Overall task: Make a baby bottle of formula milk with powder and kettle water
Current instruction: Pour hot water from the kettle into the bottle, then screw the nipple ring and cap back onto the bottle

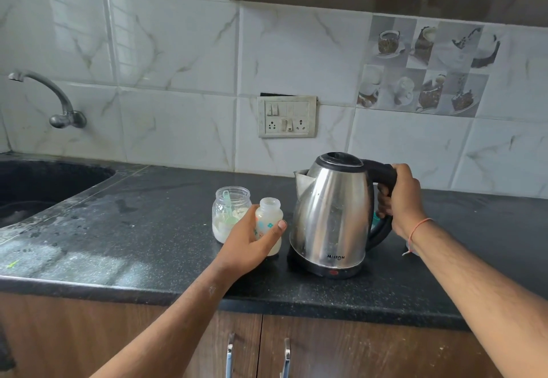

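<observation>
A small baby bottle (pixel 269 214) with no cap stands upright on the black counter, with pale liquid in it. My left hand (pixel 252 242) grips it round the body. Just behind and left of it stands an open clear jar (pixel 230 210) holding white powder and a green scoop. To the right a steel electric kettle (pixel 333 214) sits on the counter, lid down, spout toward the bottle. My right hand (pixel 400 199) grips its black handle.
The black stone counter (pixel 142 229) ends at a front edge above wooden cabinet doors. A dark sink (pixel 38 185) lies at the far left under a wall tap (pixel 56 102). A switch and socket plate (pixel 287 116) is on the tiled wall.
</observation>
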`<state>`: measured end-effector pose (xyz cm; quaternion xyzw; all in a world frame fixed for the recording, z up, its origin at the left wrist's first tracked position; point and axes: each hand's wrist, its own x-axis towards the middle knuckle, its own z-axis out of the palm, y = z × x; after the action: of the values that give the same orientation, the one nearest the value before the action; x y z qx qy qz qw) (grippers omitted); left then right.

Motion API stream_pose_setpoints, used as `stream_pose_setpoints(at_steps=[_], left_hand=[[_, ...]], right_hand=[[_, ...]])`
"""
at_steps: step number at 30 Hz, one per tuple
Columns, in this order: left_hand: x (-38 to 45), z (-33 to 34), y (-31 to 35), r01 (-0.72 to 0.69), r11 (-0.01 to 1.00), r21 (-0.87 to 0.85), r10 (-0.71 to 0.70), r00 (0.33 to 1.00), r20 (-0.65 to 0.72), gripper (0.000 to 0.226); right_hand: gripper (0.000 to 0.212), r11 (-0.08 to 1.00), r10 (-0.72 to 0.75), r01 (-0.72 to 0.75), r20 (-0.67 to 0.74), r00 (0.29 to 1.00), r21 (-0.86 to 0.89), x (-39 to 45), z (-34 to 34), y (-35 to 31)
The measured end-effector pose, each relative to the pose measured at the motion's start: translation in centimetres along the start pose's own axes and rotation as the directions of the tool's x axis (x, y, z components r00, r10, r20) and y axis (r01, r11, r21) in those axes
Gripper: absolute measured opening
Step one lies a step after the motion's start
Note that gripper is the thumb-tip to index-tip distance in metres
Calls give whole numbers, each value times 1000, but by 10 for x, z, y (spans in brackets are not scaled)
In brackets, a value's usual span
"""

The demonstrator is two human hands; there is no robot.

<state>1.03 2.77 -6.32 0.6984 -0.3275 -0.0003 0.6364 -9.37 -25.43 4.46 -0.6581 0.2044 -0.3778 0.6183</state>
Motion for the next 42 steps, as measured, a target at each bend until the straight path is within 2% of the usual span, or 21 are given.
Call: stream_pose_setpoints(at_steps=[6,12,20,27,29,32,34,36,38,40,42], left_hand=[[3,0,-1,4,1000,-11,-4,1000,-2,37],[5,-1,-5,-5,1000,-7,5,999,37,57],[9,-2,-11,9,1000,12,-9,998,67,64],[8,-3,-6,12,1000,22,-13,997,74,69],[7,-3,-5,16,1000,13,-17,996,85,69],[6,-4,-3,31,999,14,-33,994,108,70],[5,-5,-1,31,999,32,-35,990,134,70],[3,-5,1,26,999,47,-34,985,167,67],[1,-4,3,17,998,59,-28,981,192,62],[-1,-3,5,5,998,67,-19,979,205,49],[-2,-4,7,1,998,68,-16,976,215,42]], right_hand=[[45,999,-1,3,-26,1000,45,19,16,6],[45,999,-6,8,-39,999,51,40,38,14],[43,999,8,-5,-90,996,35,62,62,21],[46,1000,6,-6,-8,1000,12,63,58,18],[57,998,-16,17,18,1000,-65,61,51,13],[70,935,-113,106,1,994,-338,57,38,11],[54,849,-247,216,-1,969,-481,52,23,19],[32,801,-374,328,9,928,-500,43,6,34],[19,785,-442,373,-24,897,-494,31,-9,53],[16,772,-470,381,-52,881,-509,17,-21,75],[25,755,-452,360,-37,891,-547,6,-29,92]])
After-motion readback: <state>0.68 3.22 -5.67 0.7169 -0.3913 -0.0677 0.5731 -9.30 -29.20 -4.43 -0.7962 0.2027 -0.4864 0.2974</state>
